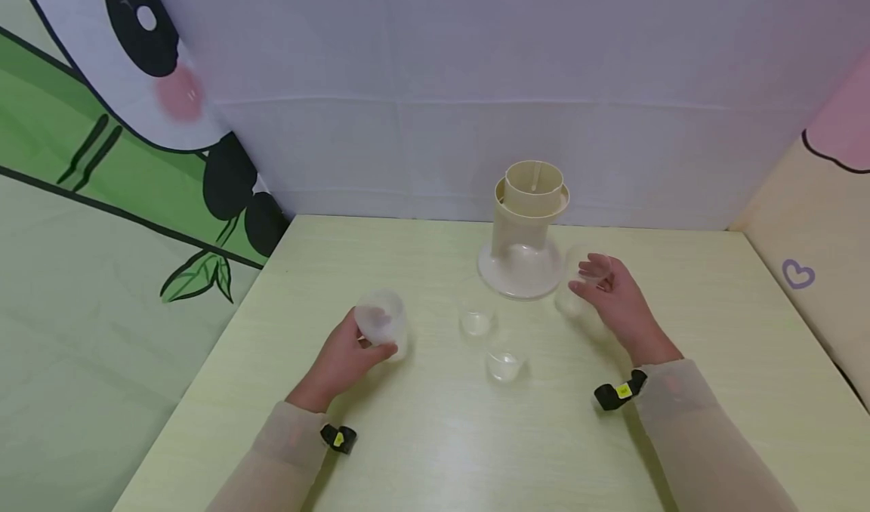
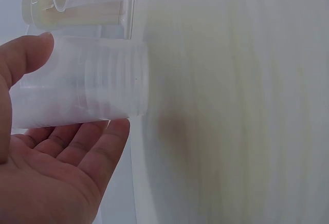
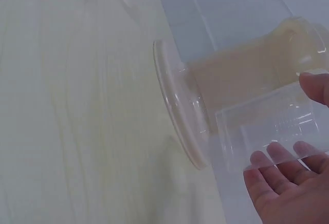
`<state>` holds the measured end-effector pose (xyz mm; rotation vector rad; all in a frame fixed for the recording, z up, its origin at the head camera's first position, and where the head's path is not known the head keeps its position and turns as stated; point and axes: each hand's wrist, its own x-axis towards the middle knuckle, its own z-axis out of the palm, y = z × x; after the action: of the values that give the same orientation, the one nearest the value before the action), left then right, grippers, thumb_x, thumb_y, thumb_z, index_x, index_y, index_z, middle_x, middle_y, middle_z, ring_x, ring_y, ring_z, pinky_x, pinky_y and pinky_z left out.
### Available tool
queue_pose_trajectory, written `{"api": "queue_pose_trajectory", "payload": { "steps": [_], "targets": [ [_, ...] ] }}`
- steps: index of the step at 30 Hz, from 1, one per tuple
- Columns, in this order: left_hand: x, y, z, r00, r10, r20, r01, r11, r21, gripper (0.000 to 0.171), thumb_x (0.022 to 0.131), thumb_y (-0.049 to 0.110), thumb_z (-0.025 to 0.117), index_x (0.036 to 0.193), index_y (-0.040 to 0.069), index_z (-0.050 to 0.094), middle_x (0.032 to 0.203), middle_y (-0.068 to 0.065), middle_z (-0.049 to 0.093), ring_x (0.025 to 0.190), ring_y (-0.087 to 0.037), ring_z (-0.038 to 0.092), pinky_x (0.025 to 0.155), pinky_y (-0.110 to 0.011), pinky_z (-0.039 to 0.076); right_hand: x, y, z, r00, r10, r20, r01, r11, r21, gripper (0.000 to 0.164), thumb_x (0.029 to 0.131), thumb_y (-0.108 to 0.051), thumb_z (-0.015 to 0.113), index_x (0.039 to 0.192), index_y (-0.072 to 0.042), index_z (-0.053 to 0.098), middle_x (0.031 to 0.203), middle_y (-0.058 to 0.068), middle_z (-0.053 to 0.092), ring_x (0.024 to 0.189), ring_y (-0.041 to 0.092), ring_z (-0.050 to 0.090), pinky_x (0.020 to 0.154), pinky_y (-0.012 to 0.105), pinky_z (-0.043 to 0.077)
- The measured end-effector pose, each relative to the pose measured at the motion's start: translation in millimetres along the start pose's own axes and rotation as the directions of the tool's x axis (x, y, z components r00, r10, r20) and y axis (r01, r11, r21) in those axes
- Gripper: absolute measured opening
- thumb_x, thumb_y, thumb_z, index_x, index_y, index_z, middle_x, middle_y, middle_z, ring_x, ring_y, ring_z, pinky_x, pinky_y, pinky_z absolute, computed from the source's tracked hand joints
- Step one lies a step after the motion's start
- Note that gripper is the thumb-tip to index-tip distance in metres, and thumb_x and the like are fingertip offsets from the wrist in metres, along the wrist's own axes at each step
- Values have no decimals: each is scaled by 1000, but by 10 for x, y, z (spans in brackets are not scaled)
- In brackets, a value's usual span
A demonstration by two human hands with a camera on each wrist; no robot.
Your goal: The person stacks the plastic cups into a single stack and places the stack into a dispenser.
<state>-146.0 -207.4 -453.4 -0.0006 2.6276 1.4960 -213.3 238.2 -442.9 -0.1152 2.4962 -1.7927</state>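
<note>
My left hand (image 1: 343,361) grips a stack of nested translucent plastic cups (image 2: 103,82) above the left part of the table. The thumb and fingers lie on opposite sides of the stack. On the right, my right hand (image 1: 627,306) holds a clear plastic cup (image 3: 272,124) between thumb and fingers, just beside a cream cup holder (image 1: 519,232). This holder has a tall tube with a round top and a wide round base. Two more clear cups stand on the table between the hands, a farther cup (image 1: 476,322) and a nearer cup (image 1: 504,365).
The pale wood-grain table (image 1: 435,451) meets a plain light cloth wall (image 1: 408,157) just behind the cup holder. A printed green panel (image 1: 136,180) borders the left side, and a cream and pink panel (image 1: 788,217) borders the right.
</note>
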Motion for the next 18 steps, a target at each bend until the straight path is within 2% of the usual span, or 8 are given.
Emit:
{"api": "queue_pose_trajectory", "payload": {
  "steps": [9,18],
  "targets": [
    [-11,18,1,1000,1,2,-1,1000,-6,72,87,15,83,146,8,43,143,-13,53,130,-35,54,104,-52,50,-48,-271,54,990,-141,-17,141,990,3,77,99,-34,71,158,-6,30,152,16,47,142,31,43,119,53,27],
    [-10,18,-6,1000,-3,-1,3,1000,3,71,88,16,83,146,7,43,143,-15,53,129,-36,55,102,-52,51,-163,-587,166,976,-216,2,216,975,53,72,100,-23,71,156,-4,31,149,17,48,139,30,45,120,52,28]
  ]
}}
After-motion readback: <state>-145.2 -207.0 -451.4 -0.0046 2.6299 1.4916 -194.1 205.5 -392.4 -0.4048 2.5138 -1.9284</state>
